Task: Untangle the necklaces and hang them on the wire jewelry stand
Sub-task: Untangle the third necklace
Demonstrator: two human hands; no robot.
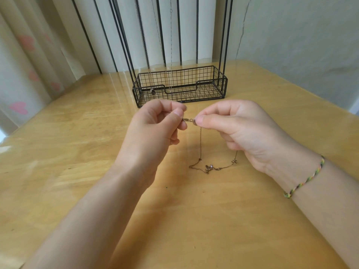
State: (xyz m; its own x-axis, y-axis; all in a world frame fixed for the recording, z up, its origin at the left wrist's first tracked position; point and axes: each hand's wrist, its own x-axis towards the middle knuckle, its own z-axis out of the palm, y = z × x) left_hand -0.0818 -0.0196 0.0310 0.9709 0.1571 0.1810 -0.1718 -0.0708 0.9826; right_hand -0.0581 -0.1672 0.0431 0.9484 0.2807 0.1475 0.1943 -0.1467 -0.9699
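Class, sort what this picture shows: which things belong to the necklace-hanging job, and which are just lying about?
Job: necklace, pinched at its clasp by left hand and right hand; wire jewelry stand; chains already hanging there.
Just there: table; heart-print curtain; woven bracelet on the right wrist.

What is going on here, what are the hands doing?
A person pinches the clasp of a thin necklace between the left hand and the right hand, above a wooden table. The chain hangs down and its lower part, with small charms, lies on the table. Behind stands the black wire stand, where thin chains already hang.
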